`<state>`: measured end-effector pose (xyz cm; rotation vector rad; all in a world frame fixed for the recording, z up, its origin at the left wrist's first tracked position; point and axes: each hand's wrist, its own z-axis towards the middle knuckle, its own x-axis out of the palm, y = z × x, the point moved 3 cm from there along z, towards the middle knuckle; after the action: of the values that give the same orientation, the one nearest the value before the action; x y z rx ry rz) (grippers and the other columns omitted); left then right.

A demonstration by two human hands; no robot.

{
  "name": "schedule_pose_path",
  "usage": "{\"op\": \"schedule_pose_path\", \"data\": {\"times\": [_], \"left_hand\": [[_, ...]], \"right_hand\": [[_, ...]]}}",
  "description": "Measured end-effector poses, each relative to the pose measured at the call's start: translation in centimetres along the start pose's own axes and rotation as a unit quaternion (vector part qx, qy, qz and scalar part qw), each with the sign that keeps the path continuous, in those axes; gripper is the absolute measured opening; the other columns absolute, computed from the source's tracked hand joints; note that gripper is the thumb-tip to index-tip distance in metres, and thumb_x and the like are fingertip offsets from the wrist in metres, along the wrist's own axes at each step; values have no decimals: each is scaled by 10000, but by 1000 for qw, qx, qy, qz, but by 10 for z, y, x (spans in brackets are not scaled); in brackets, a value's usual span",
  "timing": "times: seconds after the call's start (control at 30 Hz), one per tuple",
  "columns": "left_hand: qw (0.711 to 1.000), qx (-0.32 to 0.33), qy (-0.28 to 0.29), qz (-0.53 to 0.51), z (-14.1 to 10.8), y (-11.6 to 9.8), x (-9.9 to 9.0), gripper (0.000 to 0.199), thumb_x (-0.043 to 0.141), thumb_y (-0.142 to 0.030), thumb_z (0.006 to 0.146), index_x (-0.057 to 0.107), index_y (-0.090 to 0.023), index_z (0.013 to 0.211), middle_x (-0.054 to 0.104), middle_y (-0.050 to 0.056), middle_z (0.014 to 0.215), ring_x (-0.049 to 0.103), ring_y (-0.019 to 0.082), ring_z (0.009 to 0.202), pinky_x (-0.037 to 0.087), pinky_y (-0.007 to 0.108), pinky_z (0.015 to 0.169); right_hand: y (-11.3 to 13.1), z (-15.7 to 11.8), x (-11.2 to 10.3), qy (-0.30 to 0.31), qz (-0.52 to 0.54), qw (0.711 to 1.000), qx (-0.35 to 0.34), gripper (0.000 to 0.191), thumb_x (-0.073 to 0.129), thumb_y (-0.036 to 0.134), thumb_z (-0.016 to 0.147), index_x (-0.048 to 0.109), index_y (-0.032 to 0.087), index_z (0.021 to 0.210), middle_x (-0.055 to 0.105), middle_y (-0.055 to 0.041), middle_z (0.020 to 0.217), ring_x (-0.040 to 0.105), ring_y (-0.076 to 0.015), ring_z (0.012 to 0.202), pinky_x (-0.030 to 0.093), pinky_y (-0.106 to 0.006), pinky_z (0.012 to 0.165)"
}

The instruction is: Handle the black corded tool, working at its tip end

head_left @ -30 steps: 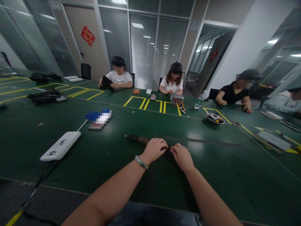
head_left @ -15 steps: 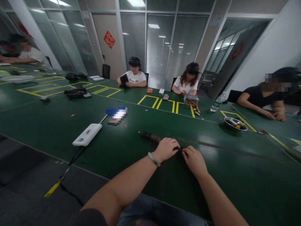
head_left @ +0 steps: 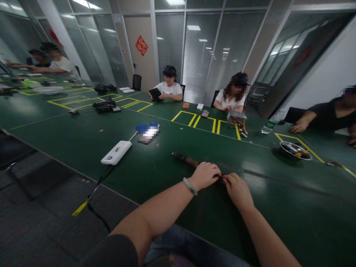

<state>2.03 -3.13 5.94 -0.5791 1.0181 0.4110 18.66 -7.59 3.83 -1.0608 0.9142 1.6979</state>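
Dark and slender, a rod-like tool (head_left: pixel 190 161) is laid on the green table (head_left: pixel 155 207), its narrow tip pointed away to the left and its near end covered by the left hand (head_left: pixel 205 175). Close finger work appears to be in hand: a small dark part is pinched narrowly by the left fingertips and met by a similar pinch of the right hand (head_left: pixel 238 191), though whether it belongs to the tool cannot be told for certain under the fingers. For any further move, it is judged, the part would need to be held steady on one side while small, even force is applied on the other.

Compared with the earlier frame, the view has been turned leftward, so the tool, the white power bank (head_left: pixel 116 152) and the metal bowl (head_left: pixel 304 158) are shown farther right. Little change is seen in either pinch. Across the table, a dark tablet (head_left: pixel 155 94) has been tilted by a co-worker (head_left: pixel 171 89).
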Motion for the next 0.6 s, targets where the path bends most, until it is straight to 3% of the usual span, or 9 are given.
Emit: {"op": "schedule_pose_path", "data": {"times": [0.17,0.33,0.6], "left_hand": [[1000,6,-1,4,0,-1,1,120,588,-295,911,667,-252,990,645,10,1072,574,192,1015,399,351,892],[1000,9,0,17,0,-1,1,130,564,-289,920,668,-255,989,642,10,1060,575,188,1011,407,351,902],[1000,12,-21,11,-1,-1,2,146,558,-277,920,656,-240,1022,639,18,1064,570,199,1013,409,356,905]], "right_hand": [[-1,3,3,15,2,1000,14,244,415,268,965,638,186,1019,633,-86,1010,599,-213,887,436,-352,812],[-5,9,10,15,14,999,31,302,412,207,942,571,181,1197,610,-100,1117,590,-220,997,436,-346,869],[-2,19,13,81,-49,995,31,289,417,235,961,642,197,1139,562,-99,1028,590,-190,782,434,-307,738]]}}
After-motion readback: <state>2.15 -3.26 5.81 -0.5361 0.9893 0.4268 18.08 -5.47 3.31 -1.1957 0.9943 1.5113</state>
